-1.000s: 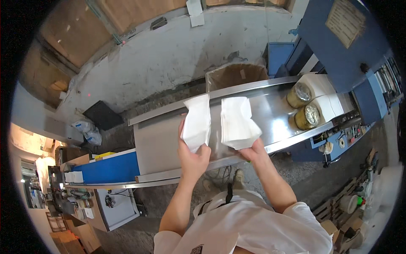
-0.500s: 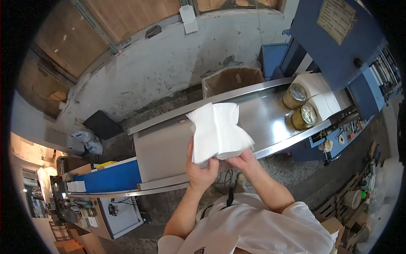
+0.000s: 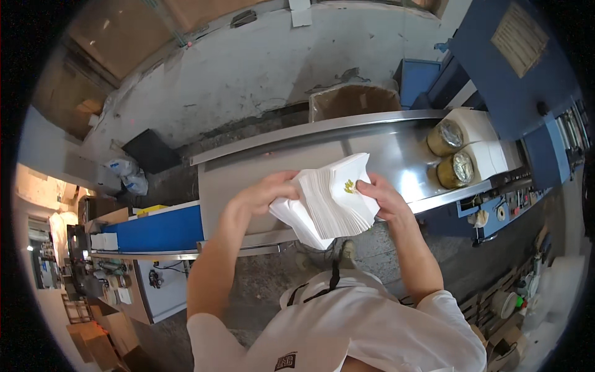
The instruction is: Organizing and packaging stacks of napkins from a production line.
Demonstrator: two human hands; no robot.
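Observation:
A thick stack of white paper napkins [image 3: 327,201] is held up over the near edge of the metal table [image 3: 248,177]. It is bent and fanned, so many layered edges face me. My left hand [image 3: 266,192] is closed on its left part, where a bundle of the napkins hangs lower. On the right end my right hand [image 3: 385,197] grips the stack, its thumb beside a small yellow-green print on the top napkin. The undersides of both grips are hidden by the paper.
Two film-wrapped yellowish cylinders [image 3: 455,170] stand against white napkin stacks [image 3: 486,160] at the table's right end, next to a blue machine [image 3: 502,68]. A blue conveyor belt [image 3: 155,228] adjoins on the left. Behind the table stands a lined cardboard box [image 3: 353,102].
The stack has been turned and fanned out, and a yellow-green print now shows. My left hand has moved to its left side, my right hand to its right end. The view has shifted slightly.

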